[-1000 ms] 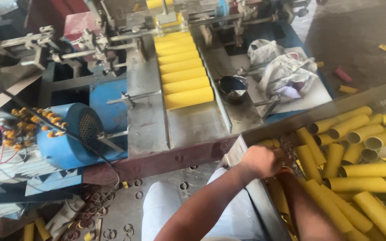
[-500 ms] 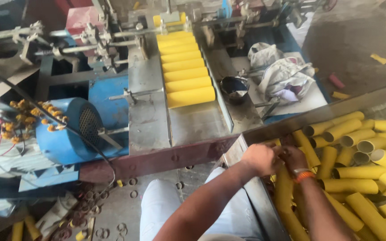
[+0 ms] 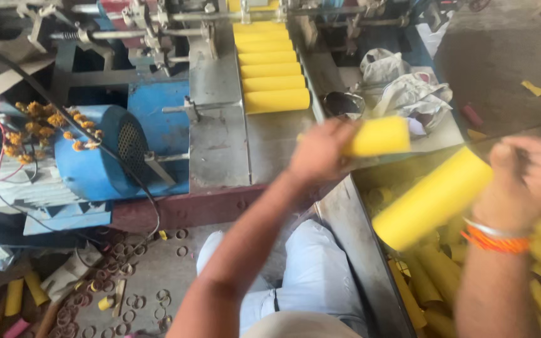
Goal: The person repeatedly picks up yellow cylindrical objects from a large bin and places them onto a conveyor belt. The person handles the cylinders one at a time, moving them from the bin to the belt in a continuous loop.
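Note:
My left hand (image 3: 319, 150) is raised over the metal machine table (image 3: 220, 144), shut on a short yellow tube (image 3: 377, 136) that points right. My right hand (image 3: 524, 178), with an orange band at the wrist, grips a longer yellow tube (image 3: 433, 197) slanting down to the left above the metal bin (image 3: 358, 250). Both hands are blurred. A row of several yellow tubes (image 3: 273, 66) lies side by side on the machine's feed track, beyond my left hand.
The bin at the right holds several loose yellow tubes (image 3: 433, 275). A blue motor (image 3: 98, 153) with a marigold garland sits left. A dark bowl (image 3: 342, 103) and crumpled cloth (image 3: 408, 87) lie behind the hands. Cardboard rings (image 3: 126, 294) litter the floor by my knees.
Both hands were down in the bin among the tubes. They have lifted out, each with a yellow tube; the left has swung up and left toward the machine table.

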